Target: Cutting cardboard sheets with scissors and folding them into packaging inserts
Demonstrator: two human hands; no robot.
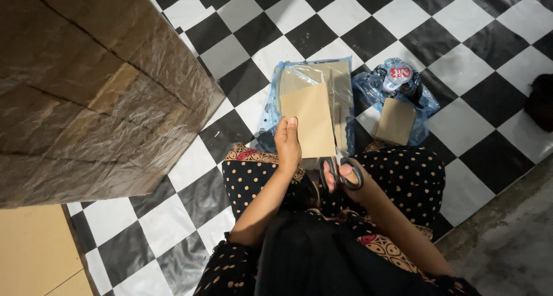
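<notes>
My left hand (287,143) holds a tan rectangular piece of card (311,120) upright by its lower left edge, thumb on its face. My right hand (341,178) grips a pair of black-handled scissors (343,172), fingers through the loops, just under the card's bottom edge; the blades are mostly hidden behind the card. Both hands are above my lap, which is covered in dark fabric with orange dots.
A clear blue plastic bag of flat brown sheets (322,80) lies on the black-and-white checkered floor (271,19). A crumpled blue bag (397,85) with a small brown card piece (396,122) sits to the right. A large plastic-wrapped cardboard box (86,94) looms left.
</notes>
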